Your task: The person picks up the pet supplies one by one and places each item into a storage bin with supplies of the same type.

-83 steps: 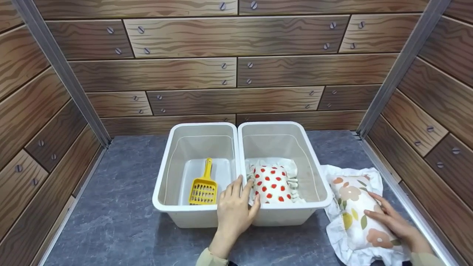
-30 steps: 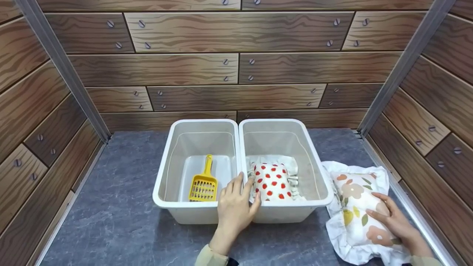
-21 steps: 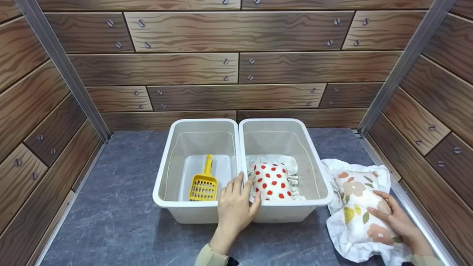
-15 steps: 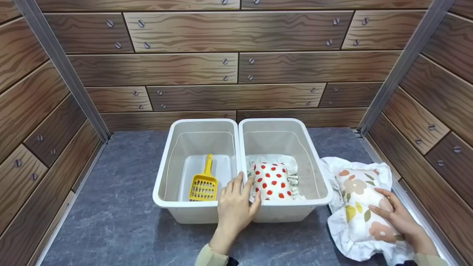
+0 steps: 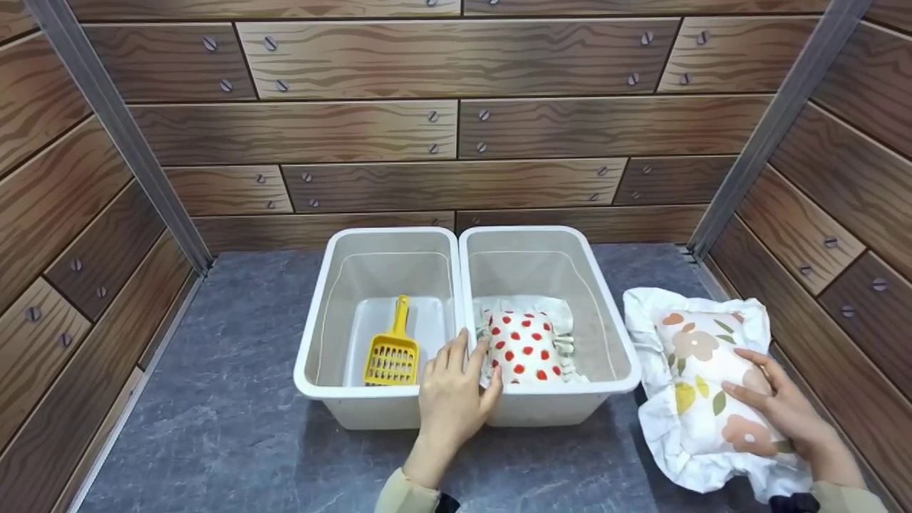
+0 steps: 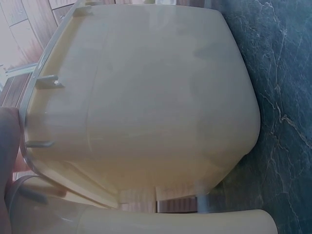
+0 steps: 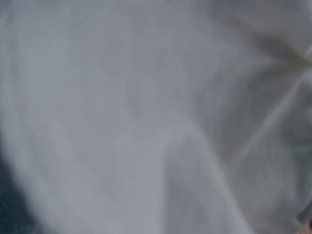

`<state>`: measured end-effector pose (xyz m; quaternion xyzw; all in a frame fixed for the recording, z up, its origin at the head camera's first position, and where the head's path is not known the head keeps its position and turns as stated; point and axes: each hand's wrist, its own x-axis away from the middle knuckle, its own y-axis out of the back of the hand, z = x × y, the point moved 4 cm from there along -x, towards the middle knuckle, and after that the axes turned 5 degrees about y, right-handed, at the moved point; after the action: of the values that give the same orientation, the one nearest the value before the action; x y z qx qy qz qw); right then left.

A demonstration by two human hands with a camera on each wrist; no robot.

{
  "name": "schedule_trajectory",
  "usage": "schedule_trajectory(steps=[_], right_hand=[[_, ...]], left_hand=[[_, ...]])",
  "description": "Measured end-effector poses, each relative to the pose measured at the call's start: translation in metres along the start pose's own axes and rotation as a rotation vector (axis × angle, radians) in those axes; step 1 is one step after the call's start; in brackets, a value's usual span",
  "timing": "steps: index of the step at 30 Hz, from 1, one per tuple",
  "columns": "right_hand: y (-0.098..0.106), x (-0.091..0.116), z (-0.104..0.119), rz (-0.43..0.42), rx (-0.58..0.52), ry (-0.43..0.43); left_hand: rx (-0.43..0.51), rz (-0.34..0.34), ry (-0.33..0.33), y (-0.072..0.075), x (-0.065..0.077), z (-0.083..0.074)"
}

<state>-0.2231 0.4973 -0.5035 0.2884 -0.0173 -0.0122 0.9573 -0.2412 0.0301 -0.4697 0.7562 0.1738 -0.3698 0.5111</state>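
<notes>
My right hand (image 5: 784, 406) holds a small floral pillow (image 5: 712, 377) with a white ruffled edge, at the right side of the head view. Its underside and the thumb's grip are partly hidden, and the pillow seems raised off the table. White ruffle (image 7: 97, 122) fills the blurred right wrist view. My left hand (image 5: 456, 395) rests with fairly straight fingers over the adjoining front rims of two off-white bins. Inside the right bin (image 5: 620, 342) lies a strawberry-print pillow (image 5: 524, 349). The left bin (image 5: 313, 342) contains a yellow slotted scoop (image 5: 393, 353).
Both bins stand side by side on a dark grey marbled table (image 5: 214, 399). Wood-print panels (image 5: 456, 128) enclose the back and sides, with metal strips at the corners. The left wrist view shows a bin's outer wall (image 6: 146, 97) close up.
My right hand has drawn the floral pillow up and slightly right, clear of the right bin's side. The left hand, bins, scoop and strawberry-print pillow stay where they were.
</notes>
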Motion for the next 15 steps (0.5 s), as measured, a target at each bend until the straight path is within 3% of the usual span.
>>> schedule_trajectory(steps=[15], right_hand=[[0.0063,-0.0012,0.0111,-0.075,-0.001,0.035]], left_hand=[[-0.003,-0.014,-0.004,0.0011,0.0000,-0.0005]])
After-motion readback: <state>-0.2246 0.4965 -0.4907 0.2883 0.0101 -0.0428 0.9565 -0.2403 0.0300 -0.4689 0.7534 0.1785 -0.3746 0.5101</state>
